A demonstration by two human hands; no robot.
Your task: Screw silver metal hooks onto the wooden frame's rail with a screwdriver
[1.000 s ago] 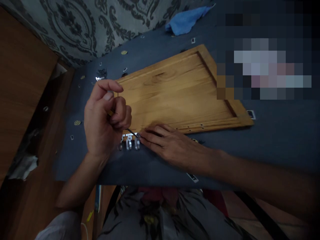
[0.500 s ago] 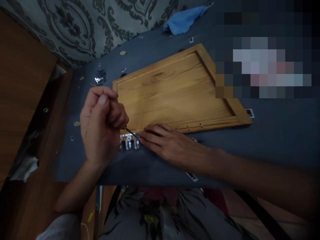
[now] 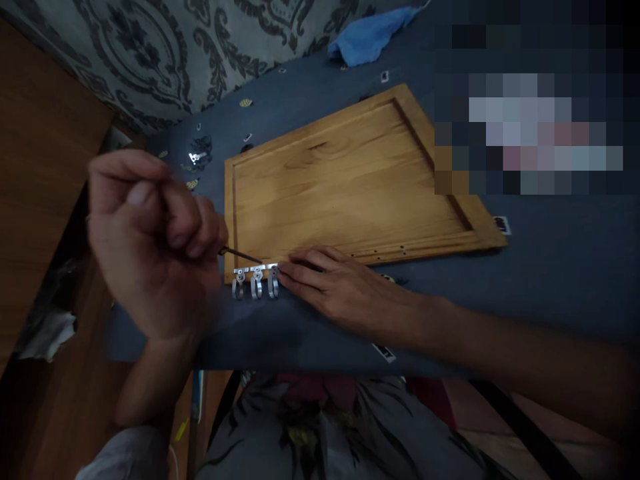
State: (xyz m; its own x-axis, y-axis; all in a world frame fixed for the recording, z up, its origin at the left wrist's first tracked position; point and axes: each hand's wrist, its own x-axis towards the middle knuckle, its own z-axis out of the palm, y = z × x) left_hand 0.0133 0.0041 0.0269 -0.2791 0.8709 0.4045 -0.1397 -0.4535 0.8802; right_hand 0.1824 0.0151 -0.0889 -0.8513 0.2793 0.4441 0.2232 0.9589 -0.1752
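A wooden panel with a raised frame (image 3: 350, 187) lies flat on a dark blue cloth. At its near left corner sits a silver metal hook rack with three hooks (image 3: 255, 281). My left hand (image 3: 155, 240) is closed around a thin screwdriver (image 3: 240, 255), whose dark shaft points right toward the rack. My right hand (image 3: 335, 283) lies flat with fingers stretched out, its fingertips pressing on the right end of the rack and the panel's near edge.
Small metal fittings and screws (image 3: 197, 157) lie scattered on the blue cloth (image 3: 550, 280) behind the panel's left corner. A light blue rag (image 3: 370, 37) lies at the back. A patterned wall rises behind; a brown wooden floor and crumpled paper (image 3: 47, 333) are at left.
My left hand has drawn back to the left and toward me with the screwdriver, its tip lifting away from the rack. My right hand has stayed in place.
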